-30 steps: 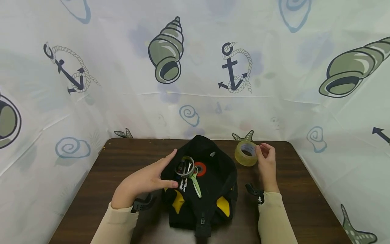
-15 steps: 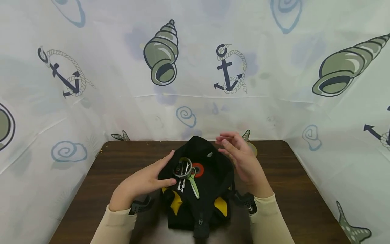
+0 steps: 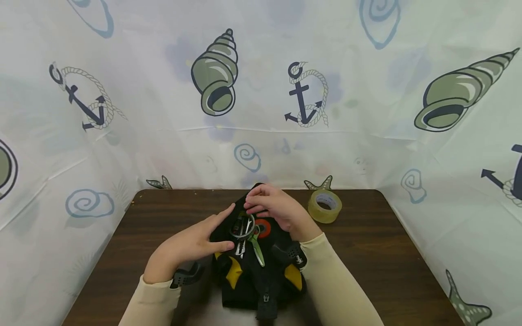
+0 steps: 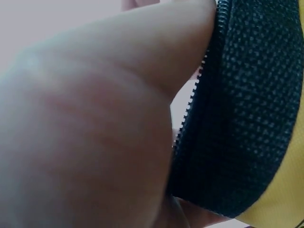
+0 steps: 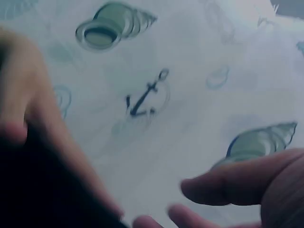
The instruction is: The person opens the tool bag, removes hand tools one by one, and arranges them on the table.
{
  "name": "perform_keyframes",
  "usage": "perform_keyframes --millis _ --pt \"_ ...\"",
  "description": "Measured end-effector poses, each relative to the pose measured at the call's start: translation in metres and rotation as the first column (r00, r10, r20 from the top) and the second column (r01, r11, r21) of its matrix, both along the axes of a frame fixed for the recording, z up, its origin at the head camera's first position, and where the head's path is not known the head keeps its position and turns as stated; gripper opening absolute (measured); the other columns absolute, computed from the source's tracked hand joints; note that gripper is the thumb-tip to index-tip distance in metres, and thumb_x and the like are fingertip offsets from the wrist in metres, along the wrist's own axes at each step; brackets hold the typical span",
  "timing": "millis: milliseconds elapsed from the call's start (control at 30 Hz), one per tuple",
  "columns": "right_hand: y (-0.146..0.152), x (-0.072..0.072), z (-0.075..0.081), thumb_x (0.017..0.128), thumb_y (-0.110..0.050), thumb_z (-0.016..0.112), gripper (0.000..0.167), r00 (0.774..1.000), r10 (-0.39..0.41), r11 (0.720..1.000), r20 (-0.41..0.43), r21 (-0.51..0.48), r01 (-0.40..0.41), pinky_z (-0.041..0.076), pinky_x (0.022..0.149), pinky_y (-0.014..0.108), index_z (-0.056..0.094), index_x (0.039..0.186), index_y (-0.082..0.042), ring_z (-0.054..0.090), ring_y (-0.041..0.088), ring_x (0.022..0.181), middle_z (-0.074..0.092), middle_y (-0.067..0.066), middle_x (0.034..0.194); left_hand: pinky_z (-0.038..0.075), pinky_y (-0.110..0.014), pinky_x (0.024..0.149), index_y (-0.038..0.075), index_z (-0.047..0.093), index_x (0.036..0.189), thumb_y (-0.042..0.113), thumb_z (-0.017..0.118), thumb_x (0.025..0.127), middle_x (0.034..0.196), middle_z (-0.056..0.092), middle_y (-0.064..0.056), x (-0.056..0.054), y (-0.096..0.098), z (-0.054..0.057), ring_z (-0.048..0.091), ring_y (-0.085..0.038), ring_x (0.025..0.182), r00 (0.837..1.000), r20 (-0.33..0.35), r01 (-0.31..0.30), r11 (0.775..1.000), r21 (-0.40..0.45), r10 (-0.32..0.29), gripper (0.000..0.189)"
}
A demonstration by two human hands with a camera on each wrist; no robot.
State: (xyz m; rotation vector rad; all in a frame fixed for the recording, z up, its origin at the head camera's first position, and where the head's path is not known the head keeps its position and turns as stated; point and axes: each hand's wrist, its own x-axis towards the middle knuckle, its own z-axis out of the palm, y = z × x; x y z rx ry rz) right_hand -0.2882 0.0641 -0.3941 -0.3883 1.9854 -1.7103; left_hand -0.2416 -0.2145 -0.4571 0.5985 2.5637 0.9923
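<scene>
A black bag with yellow patches [image 3: 244, 290] lies on the table, its mouth agape. My left hand [image 3: 187, 242] rests on the left rim, index finger and thumb straight and spread apart. In the left wrist view the thumb [image 4: 118, 95] lies against the bag's zipper [image 4: 192, 102]. Over the bag's mouth hovers my right hand [image 3: 281, 208], fingers loosely bent and nothing in them. Inside the bag sit green-handled scissors [image 3: 257, 251], a grey ring [image 3: 242, 237] around several dark and metal items, and a red ring-shaped object [image 3: 266, 228], partly covered by the right hand.
A roll of clear yellowish packing tape [image 3: 326, 218] lies at the back right of the brown wooden table [image 3: 367, 262]. A white cloth [image 3: 265, 90] printed with shells and anchors hangs behind the table and along both sides.
My right hand has left its place beside the packing tape roll and moved left, across to above the bag. The left hand stays at the bag's rim. The head view has shifted slightly.
</scene>
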Motion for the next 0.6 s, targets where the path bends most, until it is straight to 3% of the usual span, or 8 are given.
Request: perform_keyframes --millis 167,333,500,600 --pt "-0.008 -0.017 -0.036 0.110 -0.025 0.066 0.028 0.996 0.073 0.990 -0.049 0.121 -0.067 0.061 0.098 0.037 0.071 0.126 -0.001 0.073 0.032 0.112 0.075 0.012 0.119 0.034 -0.072 0.126 0.046 0.006 0.175 0.065 0.072 0.099 0.182 0.023 -0.011 0.000 -0.002 0.000 0.031 -0.042 0.165 1.000 0.000 0.004 1.000 0.002 -0.004 0.102" --pt "-0.007 -0.022 -0.070 0.107 -0.029 0.072 0.030 0.981 0.099 0.981 -0.168 0.180 -0.068 0.059 0.090 0.037 0.074 0.127 -0.008 0.067 0.029 0.105 0.071 0.008 0.120 0.031 -0.073 0.127 0.047 0.005 0.174 0.066 0.071 0.099 0.183 0.019 -0.007 0.001 -0.003 0.000 0.026 -0.042 0.167 1.000 0.013 0.026 1.000 0.005 -0.026 0.102" --pt "-0.001 -0.026 -0.090 0.103 -0.028 0.079 0.036 0.965 0.091 0.984 -0.246 0.173 -0.049 0.060 0.099 0.044 0.071 0.133 -0.011 0.066 0.029 0.121 0.067 0.016 0.138 0.030 -0.077 0.124 0.047 0.008 0.175 0.064 0.071 0.100 0.183 0.019 -0.011 0.001 -0.005 0.000 0.024 -0.047 0.167 0.999 0.038 0.016 1.000 0.001 -0.016 0.099" --pt "0.001 -0.028 -0.100 0.101 -0.023 0.080 0.042 0.963 0.101 0.987 -0.249 0.150 -0.065 0.061 0.099 0.047 0.067 0.139 -0.010 0.063 0.039 0.132 0.060 0.022 0.148 0.031 -0.078 0.124 0.043 0.007 0.176 0.062 0.072 0.100 0.183 0.018 -0.014 0.001 -0.007 0.001 0.024 -0.048 0.166 0.999 0.047 0.017 1.000 0.003 -0.017 0.101"
